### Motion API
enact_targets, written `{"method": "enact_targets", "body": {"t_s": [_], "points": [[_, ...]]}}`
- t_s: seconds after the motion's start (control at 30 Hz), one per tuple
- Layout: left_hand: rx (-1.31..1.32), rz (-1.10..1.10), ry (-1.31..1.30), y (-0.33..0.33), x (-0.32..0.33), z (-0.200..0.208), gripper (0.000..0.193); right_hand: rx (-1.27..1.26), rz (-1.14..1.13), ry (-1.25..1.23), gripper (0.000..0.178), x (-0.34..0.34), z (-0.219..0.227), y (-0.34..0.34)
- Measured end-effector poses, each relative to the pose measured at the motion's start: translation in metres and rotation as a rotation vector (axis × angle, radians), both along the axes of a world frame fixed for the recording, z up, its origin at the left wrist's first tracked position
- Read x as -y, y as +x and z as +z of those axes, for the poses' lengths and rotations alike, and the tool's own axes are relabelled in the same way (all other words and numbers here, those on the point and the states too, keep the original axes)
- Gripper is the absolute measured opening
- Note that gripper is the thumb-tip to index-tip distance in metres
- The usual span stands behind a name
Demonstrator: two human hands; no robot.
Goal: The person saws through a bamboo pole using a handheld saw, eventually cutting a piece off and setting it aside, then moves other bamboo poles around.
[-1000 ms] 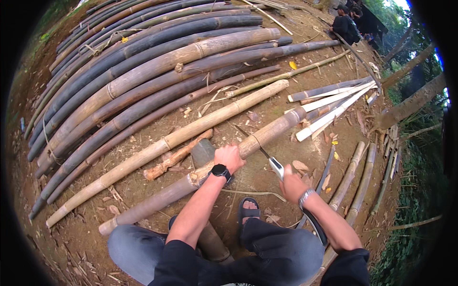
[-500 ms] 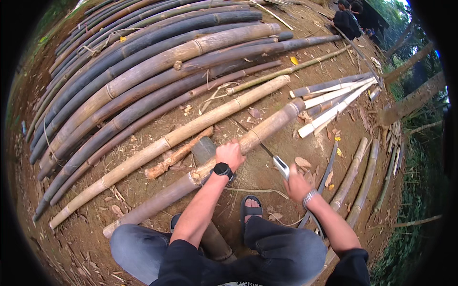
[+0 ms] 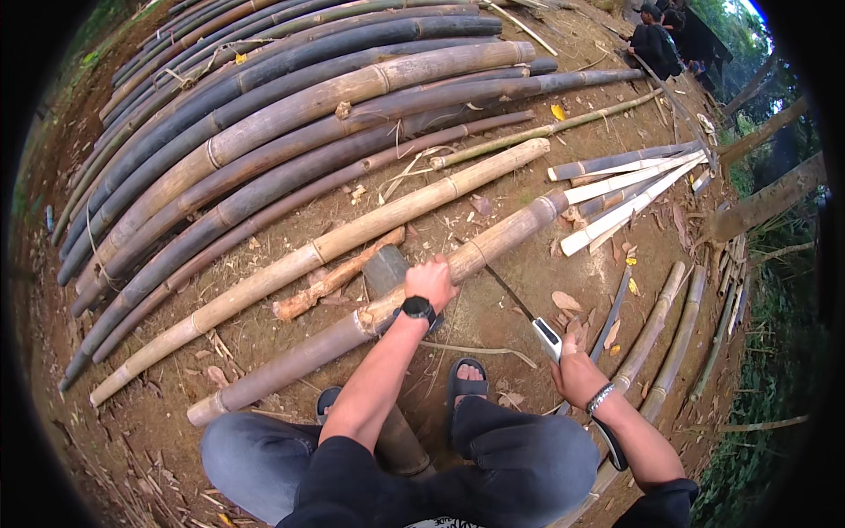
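Note:
My left hand (image 3: 431, 283), with a dark watch on its wrist, is closed over a thick brown bamboo pole (image 3: 519, 227) that slants from lower left to upper right. In my right hand (image 3: 578, 378) is the white-and-black handle of a hand saw (image 3: 547, 338). Its dark narrow blade crosses the pole a little beyond my left hand, and a bit of the tip shows on the far side. How deep the cut goes I cannot tell. Beneath the pole, beside my left hand, lies a grey block-like piece (image 3: 385, 267), partly hidden.
A lighter bamboo pole (image 3: 370, 227) lies alongside, with a rough wood piece (image 3: 339, 277) between. Many long bamboo poles (image 3: 264, 132) are stacked behind. Split pale strips (image 3: 629, 207) lie right of the pole's end. More poles (image 3: 678, 321) lie at right. People (image 3: 656, 48) sit far off.
My right hand has drawn the saw back toward the lower right, so more blade shows on the near side of the pole. My left hand keeps its hold; the whole view has shifted slightly.

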State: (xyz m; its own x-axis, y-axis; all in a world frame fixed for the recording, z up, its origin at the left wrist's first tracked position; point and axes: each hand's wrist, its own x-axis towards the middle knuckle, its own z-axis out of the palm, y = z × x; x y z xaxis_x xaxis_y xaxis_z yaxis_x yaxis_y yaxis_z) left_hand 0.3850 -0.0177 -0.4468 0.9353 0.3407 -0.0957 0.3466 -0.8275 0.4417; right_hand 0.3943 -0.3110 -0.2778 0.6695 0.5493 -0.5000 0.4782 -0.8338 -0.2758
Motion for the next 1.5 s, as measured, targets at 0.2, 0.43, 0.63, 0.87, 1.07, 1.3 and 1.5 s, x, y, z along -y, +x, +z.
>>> {"method": "enact_targets", "body": {"t_s": [0.2,0.43,0.63,0.87,1.07,1.3,1.5], "points": [[-0.049,-0.043,-0.065,0.004,0.013,0.026,0.052,0.052,-0.039,0.058,0.041,-0.029,-0.042,0.013],[-0.010,0.135,0.028,0.006,0.009,0.007,0.055,0.116,-0.187,0.147,0.036,0.009,-0.081,-0.002],[0.035,0.085,0.060,0.002,0.011,0.002,0.058,0.082,-0.265,0.265,0.034,0.030,-0.139,0.002],[0.060,0.008,0.022,0.002,0.000,-0.015,0.057,0.021,-0.373,0.355,0.037,0.035,-0.177,0.002],[-0.065,0.066,-0.085,-0.003,0.021,-0.006,0.052,-0.003,-0.539,0.483,0.034,0.039,-0.217,0.001],[0.135,0.078,0.073,-0.024,0.044,-0.008,0.073,0.015,-0.598,0.501,0.034,0.042,-0.222,0.002],[0.201,0.082,0.095,-0.030,0.051,0.001,0.072,-0.020,-0.656,0.523,0.028,0.045,-0.223,0.000]]}}
